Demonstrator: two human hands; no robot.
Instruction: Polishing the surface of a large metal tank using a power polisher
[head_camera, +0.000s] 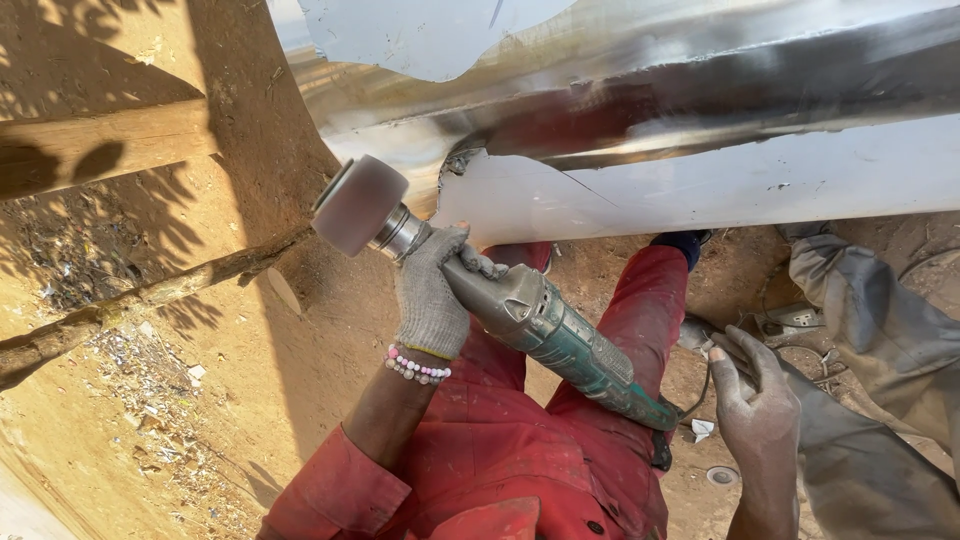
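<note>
Here, on the far left, a wooden beam (100, 148) and a thin branch (150, 300) cross over the dusty ground (150, 420), where small scraps lie about. Next comes the round grey wheel (358, 204) at the front of a green and silver power tool (545, 330); the wheel is close under the shiny metal sheet (700, 110) that fills the top of the view, but it is hard to tell if they touch. The left hand (432, 290) wears a grey knit glove and is wrapped tight around the neck of the tool, just behind the wheel. A bead bracelet (416, 366) of pink and white sits on that wrist. Below are the red clothes (520, 450) of the person, with legs stretched out under the metal. The tool body slants down to the right. The right hand (752, 385) is dusty and bare, with fingers partly spread, near the back end of the tool but not holding it. On the far right lies some grey cloth (880, 330)
</note>
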